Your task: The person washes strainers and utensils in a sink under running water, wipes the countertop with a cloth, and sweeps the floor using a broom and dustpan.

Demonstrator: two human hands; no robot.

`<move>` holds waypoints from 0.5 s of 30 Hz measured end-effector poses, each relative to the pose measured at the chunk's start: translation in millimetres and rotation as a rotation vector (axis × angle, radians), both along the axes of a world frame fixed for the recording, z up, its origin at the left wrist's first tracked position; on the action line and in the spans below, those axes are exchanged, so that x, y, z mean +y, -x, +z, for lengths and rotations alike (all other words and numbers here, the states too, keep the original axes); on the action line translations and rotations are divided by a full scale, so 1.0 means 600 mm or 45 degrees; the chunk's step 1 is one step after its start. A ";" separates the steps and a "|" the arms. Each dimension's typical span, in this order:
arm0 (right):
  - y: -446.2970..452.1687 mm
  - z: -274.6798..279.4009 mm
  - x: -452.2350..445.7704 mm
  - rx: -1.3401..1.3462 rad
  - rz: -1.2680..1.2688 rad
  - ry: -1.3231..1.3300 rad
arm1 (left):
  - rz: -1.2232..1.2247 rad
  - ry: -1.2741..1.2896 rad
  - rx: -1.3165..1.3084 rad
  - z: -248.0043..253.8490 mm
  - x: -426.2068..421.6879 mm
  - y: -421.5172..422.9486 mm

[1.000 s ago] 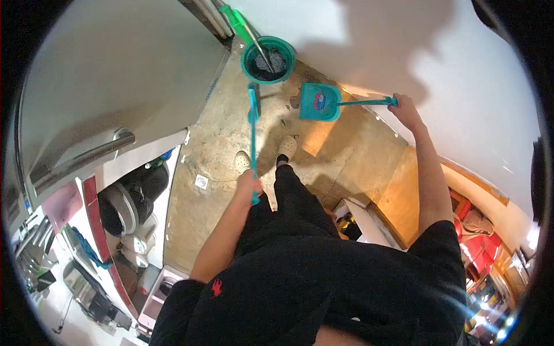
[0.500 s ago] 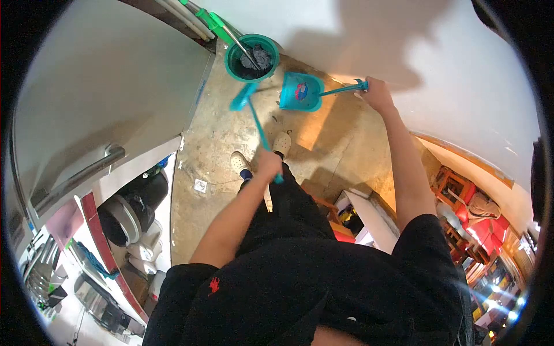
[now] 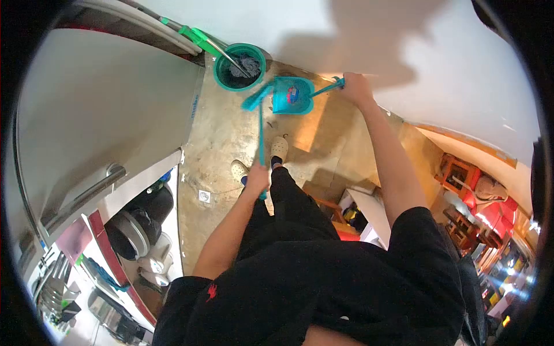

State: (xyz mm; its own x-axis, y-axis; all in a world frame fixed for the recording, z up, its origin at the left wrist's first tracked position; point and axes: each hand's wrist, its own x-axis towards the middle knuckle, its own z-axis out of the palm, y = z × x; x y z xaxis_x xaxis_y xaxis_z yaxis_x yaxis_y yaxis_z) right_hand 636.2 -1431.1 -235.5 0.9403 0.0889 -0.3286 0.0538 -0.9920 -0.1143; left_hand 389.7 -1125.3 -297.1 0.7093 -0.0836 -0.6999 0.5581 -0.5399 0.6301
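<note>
My left hand (image 3: 257, 177) is closed round the lower end of the handle of a teal broom (image 3: 261, 130). The broom's slightly blurred head lies at the left edge of a teal dustpan (image 3: 293, 95); whether they touch I cannot tell. My right hand (image 3: 356, 89) grips the end of the dustpan's handle, near the white wall. The pan has a red and blue sticker, and its open side faces left. Small dark bits (image 3: 270, 124) show on the floor below the pan. Just above the broom head stands a green bucket (image 3: 239, 67) with a grey mop head in it.
A steel door with a handle (image 3: 83, 199) is at the left, above shelves with black and white containers (image 3: 130, 233). The white wall (image 3: 461, 75) runs along the upper right. An open white box (image 3: 366, 213) is beside my legs. Red furniture (image 3: 490, 202) stands at the right.
The broom head has swung from left of the dustpan to its left edge. My right hand and the dustpan have shifted left in view, and the camera view has moved too.
</note>
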 end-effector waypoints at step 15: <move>0.398 0.037 -0.173 0.004 -0.715 -0.343 | -0.593 -0.416 -0.380 0.127 0.040 -0.163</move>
State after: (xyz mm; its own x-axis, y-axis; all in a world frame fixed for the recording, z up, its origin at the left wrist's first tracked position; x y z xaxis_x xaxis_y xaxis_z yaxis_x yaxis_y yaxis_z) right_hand 397.5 -1534.8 -213.3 0.8664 -0.3390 -0.3667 -0.4689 -0.8048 -0.3639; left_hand 487.5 -1101.5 -220.8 0.8183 -0.2458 -0.5195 0.0446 -0.8741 0.4838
